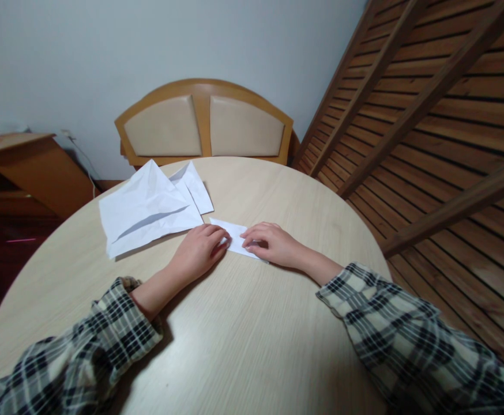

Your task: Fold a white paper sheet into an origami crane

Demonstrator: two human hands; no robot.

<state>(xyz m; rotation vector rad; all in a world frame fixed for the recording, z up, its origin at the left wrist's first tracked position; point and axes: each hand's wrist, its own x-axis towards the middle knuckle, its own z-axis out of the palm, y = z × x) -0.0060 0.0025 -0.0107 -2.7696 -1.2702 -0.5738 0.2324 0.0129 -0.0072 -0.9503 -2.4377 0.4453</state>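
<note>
A small folded piece of white paper lies on the table between my two hands. My left hand has its curled fingers and thumb closed on the paper's left end. On the right part of the same paper, my right hand grips with bent fingers and thumb; the hand covers some of that end. Close beyond my left hand lies a larger creased white sheet, its surface buckled with an open fold. Another folded white paper sits partly under it.
The round pale wooden table carries everything. At its far edge stands a wooden headboard-like panel with cream pads. A slatted wooden screen leans along the right. A brown desk stands at left, near a cable on the wall.
</note>
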